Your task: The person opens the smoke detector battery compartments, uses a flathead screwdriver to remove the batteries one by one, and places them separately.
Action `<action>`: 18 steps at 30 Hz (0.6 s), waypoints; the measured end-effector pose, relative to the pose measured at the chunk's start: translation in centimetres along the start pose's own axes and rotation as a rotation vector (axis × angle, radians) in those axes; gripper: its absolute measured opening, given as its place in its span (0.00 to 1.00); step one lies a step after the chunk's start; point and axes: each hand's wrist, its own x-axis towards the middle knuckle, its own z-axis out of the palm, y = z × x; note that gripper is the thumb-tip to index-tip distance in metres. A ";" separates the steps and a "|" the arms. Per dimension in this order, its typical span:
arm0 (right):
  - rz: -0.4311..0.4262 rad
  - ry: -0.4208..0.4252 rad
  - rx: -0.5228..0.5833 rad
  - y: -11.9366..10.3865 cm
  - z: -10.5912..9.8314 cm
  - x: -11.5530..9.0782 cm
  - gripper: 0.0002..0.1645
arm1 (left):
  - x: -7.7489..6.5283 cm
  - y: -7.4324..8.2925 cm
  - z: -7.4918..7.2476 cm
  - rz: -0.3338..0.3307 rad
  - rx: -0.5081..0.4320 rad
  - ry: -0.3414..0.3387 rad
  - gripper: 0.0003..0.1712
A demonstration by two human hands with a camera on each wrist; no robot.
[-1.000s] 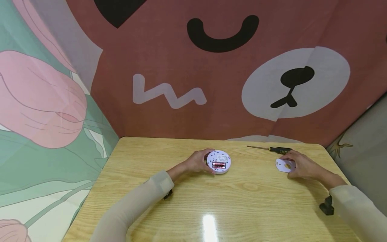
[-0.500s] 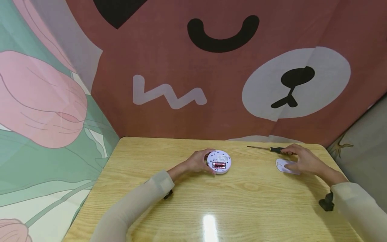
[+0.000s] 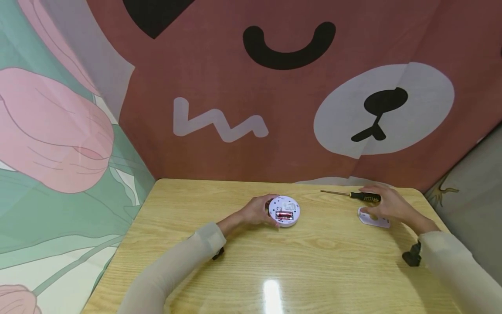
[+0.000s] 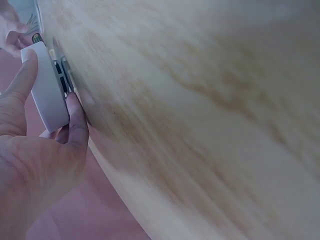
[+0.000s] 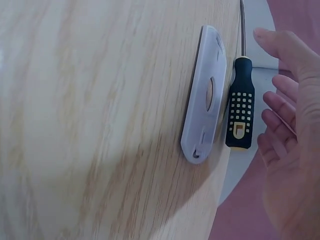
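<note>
My left hand [image 3: 256,210] grips the round white smoke detector [image 3: 285,205] by its left side. Its battery side faces up, with red batteries [image 3: 284,215] in the compartment. In the left wrist view the thumb lies on the detector's white casing [image 4: 46,92] and a finger reaches its other side. My right hand [image 3: 392,205] is over the white mounting plate [image 3: 377,221], fingers spread and holding nothing. The plate lies on the table. Just behind it lies a screwdriver [image 3: 364,197] with a black and yellow handle [image 5: 241,107], close to my right fingers.
The wooden table [image 3: 313,257] has its far edge against a hanging cloth [image 3: 219,159] with a bear print. The screwdriver's shaft [image 3: 335,192] points left along that edge. A grey cloth [image 3: 470,183] hangs at the right.
My right hand has let go of the mounting plate, now lying flat on the table, and has moved slightly left and opened near the screwdriver. My left hand holds the detector in place.
</note>
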 end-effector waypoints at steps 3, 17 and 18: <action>0.003 0.005 0.022 0.2 0.2 0.4 0.42 | 0.0 0.0 -0.1 0.001 0.004 0.004 0.59; 0.155 -0.076 0.076 0.8 1.4 1.5 0.45 | -0.2 0.0 0.0 0.009 -0.028 0.004 0.58; 0.165 -0.079 0.085 0.9 1.4 1.6 0.45 | -0.2 0.0 0.0 0.010 -0.027 0.005 0.58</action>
